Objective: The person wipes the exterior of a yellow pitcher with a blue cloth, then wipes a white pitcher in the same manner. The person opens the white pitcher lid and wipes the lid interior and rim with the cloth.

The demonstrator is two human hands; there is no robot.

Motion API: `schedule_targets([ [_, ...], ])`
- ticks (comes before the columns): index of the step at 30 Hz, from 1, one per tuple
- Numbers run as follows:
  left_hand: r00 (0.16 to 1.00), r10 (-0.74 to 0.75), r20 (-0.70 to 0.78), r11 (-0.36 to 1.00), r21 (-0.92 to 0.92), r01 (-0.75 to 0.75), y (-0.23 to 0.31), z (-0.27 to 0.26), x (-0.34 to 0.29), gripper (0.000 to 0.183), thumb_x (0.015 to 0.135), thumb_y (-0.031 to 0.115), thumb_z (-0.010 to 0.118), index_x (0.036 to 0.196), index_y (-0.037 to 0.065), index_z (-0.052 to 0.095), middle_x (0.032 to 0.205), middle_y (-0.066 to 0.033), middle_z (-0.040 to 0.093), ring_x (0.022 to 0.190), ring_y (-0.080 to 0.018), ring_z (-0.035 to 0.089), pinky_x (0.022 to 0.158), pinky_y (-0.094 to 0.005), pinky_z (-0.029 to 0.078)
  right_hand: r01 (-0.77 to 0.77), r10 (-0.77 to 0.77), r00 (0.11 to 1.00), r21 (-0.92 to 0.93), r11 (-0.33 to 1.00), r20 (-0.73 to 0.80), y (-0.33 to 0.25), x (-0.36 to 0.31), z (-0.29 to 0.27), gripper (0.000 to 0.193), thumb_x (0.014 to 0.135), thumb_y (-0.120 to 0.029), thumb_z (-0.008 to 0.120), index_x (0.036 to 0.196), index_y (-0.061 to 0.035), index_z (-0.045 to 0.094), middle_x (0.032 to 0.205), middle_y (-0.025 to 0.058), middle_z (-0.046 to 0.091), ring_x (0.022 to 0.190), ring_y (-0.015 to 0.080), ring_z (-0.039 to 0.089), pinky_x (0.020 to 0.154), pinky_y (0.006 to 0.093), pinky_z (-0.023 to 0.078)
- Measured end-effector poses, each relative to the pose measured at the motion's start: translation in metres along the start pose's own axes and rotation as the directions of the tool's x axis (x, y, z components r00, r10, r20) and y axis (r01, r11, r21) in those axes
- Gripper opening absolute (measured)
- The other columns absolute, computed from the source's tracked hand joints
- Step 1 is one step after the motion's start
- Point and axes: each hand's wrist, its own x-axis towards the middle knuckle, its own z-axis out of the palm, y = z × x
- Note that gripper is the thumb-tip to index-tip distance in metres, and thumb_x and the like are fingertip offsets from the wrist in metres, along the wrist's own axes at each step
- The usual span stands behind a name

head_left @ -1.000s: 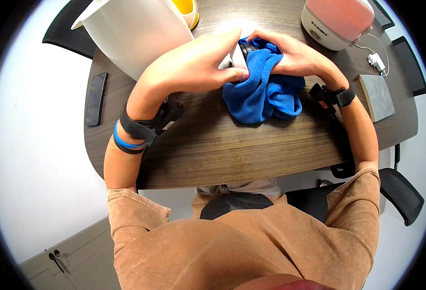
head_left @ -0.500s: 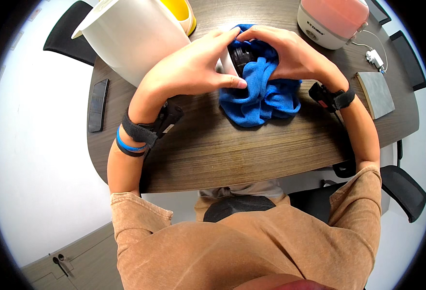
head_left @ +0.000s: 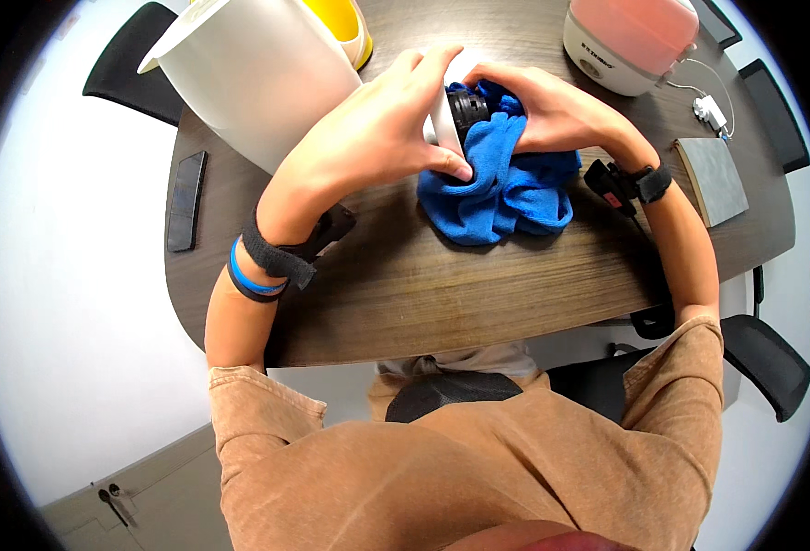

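A round part with a white rim and a black ribbed core (head_left: 468, 108) is held up over the table at the far middle. My left hand (head_left: 382, 124) grips its white rim, thumb on the near edge and fingers on the far side. My right hand (head_left: 556, 106) is closed around a blue cloth (head_left: 495, 204), pressing it against the black core from the right. The rest of the cloth hangs in crumpled folds onto the tabletop. Some of my right fingertips are hidden behind the cloth and the part.
A tall white container (head_left: 249, 83) stands left of my hands, with a yellow-and-white piece (head_left: 345, 28) behind it. A phone (head_left: 186, 202) lies at the table's left edge. Far right are a pink-and-white appliance (head_left: 630, 41), a white plug (head_left: 710, 113) and a grey notebook (head_left: 715, 184).
My left hand has turned the white-rimmed part slightly, so more of its black core shows. My right hand has shifted a little lower with the cloth.
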Motion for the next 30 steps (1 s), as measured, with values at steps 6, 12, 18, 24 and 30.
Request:
schedule_targets([
  [6,1.000,0.002,-0.020,0.999,-0.036,-0.002,0.002,-0.007,0.004,0.091,0.074,0.018,0.091,0.151,0.012,0.044,0.125,-0.0178,0.059,0.120,-0.0332,0.060,0.104,-0.0407,0.051,0.047,-0.054,0.992,-0.065,0.997,-0.116,0.008,0.000,0.002,0.074,0.077,-0.029,0.089,0.137,-0.0051,0.052,0.127,0.0181,0.066,0.118,0.0319,0.065,0.104,0.0407,0.052],
  [12,0.997,0.002,-0.077,0.996,0.084,0.005,0.007,0.003,0.006,0.090,0.072,0.015,0.092,0.149,0.010,0.045,0.124,-0.0165,0.057,0.118,-0.0370,0.059,0.099,-0.0427,0.052,0.174,-0.194,0.966,-0.127,0.977,-0.170,-0.001,0.002,-0.001,0.076,0.073,-0.018,0.092,0.137,-0.0036,0.054,0.130,0.0140,0.063,0.123,0.0273,0.062,0.108,0.0383,0.050],
  [18,0.997,0.061,-0.054,0.994,0.090,-0.056,0.001,0.002,0.000,0.081,0.079,0.016,0.087,0.149,0.007,0.047,0.127,-0.0173,0.056,0.118,-0.0371,0.059,0.100,-0.0416,0.051,0.159,-0.177,0.967,-0.106,0.982,-0.184,0.005,0.004,0.003,0.074,0.076,-0.020,0.091,0.138,-0.0039,0.054,0.132,0.0132,0.063,0.123,0.0248,0.061,0.110,0.0369,0.048],
  [24,0.995,0.092,-0.021,0.994,0.054,-0.091,-0.002,0.003,0.000,0.069,0.086,0.016,0.082,0.146,0.001,0.052,0.129,-0.0177,0.058,0.117,-0.0352,0.061,0.102,-0.0400,0.050,-0.092,0.092,0.995,0.022,0.996,-0.022,0.016,0.000,0.004,0.073,0.082,-0.034,0.086,0.140,-0.0059,0.053,0.127,0.0159,0.066,0.120,0.0278,0.064,0.105,0.0393,0.051],
  [30,0.997,0.079,-0.017,0.997,0.002,-0.079,0.004,-0.005,0.003,0.070,0.085,0.018,0.083,0.146,0.001,0.052,0.127,-0.0160,0.059,0.116,-0.0325,0.061,0.102,-0.0379,0.050,-0.101,0.102,0.995,0.051,0.994,-0.020,0.011,-0.001,0.002,0.075,0.080,-0.042,0.087,0.137,-0.0039,0.055,0.122,0.0188,0.067,0.114,0.0320,0.066,0.100,0.0409,0.054],
])
